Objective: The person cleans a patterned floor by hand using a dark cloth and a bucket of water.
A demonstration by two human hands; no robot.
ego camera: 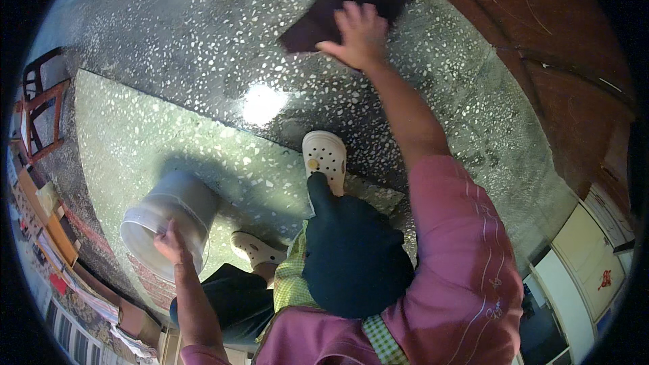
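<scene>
My right hand [361,35] lies with spread fingers on a dark cloth [324,15], pressed flat against the speckled terrazzo floor [218,45]. The bright spot of a lamp reflects in the floor below the cloth. At lower left, my left hand [173,243] is closed at the rim of a pale, translucent plastic bucket [195,195]. The bucket leans with its mouth towards me; what it holds cannot be told. My feet, in white clogs [324,154], stand between the cloth and the bucket, over a lighter strip of floor.
A reddish-brown wooden surface [547,25] curves along the upper right. A wooden chair [48,116] stands at the far left. Lower left, furniture [63,243] bears cloths and other items. At the lower right is a pale cabinet [588,258] with a red decoration.
</scene>
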